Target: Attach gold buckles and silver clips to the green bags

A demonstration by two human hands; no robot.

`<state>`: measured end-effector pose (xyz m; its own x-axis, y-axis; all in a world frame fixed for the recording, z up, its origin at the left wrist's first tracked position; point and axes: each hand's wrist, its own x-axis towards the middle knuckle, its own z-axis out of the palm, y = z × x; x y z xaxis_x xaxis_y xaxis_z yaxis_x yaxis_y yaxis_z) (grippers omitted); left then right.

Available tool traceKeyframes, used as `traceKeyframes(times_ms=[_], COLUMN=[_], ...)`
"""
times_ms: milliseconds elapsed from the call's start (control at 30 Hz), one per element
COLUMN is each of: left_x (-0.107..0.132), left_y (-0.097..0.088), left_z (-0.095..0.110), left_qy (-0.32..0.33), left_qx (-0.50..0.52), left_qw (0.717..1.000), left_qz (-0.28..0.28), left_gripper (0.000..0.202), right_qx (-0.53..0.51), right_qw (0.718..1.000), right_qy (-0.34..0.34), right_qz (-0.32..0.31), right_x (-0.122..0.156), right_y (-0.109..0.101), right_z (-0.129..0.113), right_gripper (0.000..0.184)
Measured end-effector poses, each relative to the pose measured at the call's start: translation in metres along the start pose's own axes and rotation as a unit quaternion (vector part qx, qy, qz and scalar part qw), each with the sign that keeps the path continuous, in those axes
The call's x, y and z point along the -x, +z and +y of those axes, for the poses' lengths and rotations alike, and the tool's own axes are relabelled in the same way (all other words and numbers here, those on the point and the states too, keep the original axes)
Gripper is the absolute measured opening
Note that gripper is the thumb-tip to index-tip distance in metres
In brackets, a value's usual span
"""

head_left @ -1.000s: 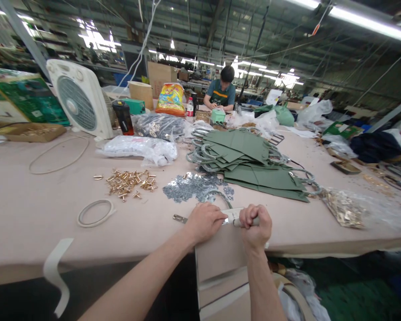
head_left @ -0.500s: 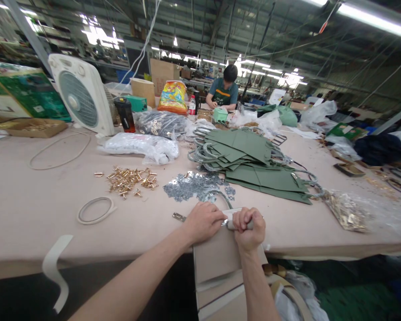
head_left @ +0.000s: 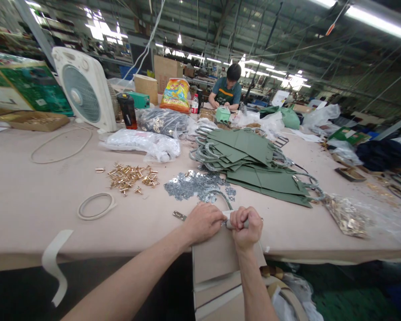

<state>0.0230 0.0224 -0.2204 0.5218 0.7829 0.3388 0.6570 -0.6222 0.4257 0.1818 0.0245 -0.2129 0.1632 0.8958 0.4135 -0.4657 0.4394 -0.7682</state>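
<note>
At the table's front edge lies a beige panel (head_left: 217, 261), part of a flat bag piece with a grey-green cord handle (head_left: 224, 199). My left hand (head_left: 205, 220) rests on its upper part, fingertips pressed together at a small shiny metal plate (head_left: 224, 223). Just right of that, my right hand (head_left: 245, 227) is closed in a fist round a pale cylindrical tool handle (head_left: 230, 224); the rest of the tool is hidden. A metal clasp strip (head_left: 179, 216) sticks out left of my left hand.
Beyond my hands lie many flat metal plates (head_left: 195, 185), gold-coloured fittings (head_left: 128, 177) and stacked green bag pieces (head_left: 254, 156). A tape roll (head_left: 96, 206) is at left, a bag of metal parts (head_left: 347, 216) at right. A fan (head_left: 82, 89) stands farther back; a co-worker (head_left: 226, 91) sits opposite.
My right fist has shifted slightly left, closer to my left fingertips, still round the handle. My left hand stays on the panel. The view has tilted slightly.
</note>
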Motion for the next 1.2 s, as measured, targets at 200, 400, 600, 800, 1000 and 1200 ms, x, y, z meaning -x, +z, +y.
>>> traceKeyframes(times_ms=[200,400,600,800,1000,1200], left_x=[0.003,0.007,0.011,0.009,0.008,0.007], left_y=[-0.004,-0.007,-0.005,-0.002,-0.002,-0.001], left_z=[-0.001,0.0,-0.002,-0.006,-0.006,-0.006], left_qy=[-0.001,-0.003,-0.005,-0.009,-0.01,-0.014], left_qx=[-0.007,-0.003,-0.018,-0.019,-0.022,-0.025], left_qw=[1.0,1.0,1.0,1.0,1.0,1.0], left_qz=[-0.012,-0.009,-0.003,-0.005,-0.011,-0.01], left_gripper=[0.014,0.011,0.046,0.052,0.044,0.042], right_qx=[0.119,0.239,0.115,0.019,0.065,0.095], right_qw=[0.992,0.969,0.993,0.997,0.987,0.977], right_qy=[0.025,0.019,0.039,0.069,0.146,0.188], right_qz=[-0.038,-0.065,-0.001,0.014,-0.011,-0.046], right_x=[-0.001,-0.003,-0.008,-0.03,-0.043,-0.046], right_y=[0.01,0.02,0.012,0.01,0.018,0.012], right_z=[0.003,0.005,0.0,-0.006,0.012,0.015], right_gripper=[0.04,0.046,0.041,0.038,0.039,0.038])
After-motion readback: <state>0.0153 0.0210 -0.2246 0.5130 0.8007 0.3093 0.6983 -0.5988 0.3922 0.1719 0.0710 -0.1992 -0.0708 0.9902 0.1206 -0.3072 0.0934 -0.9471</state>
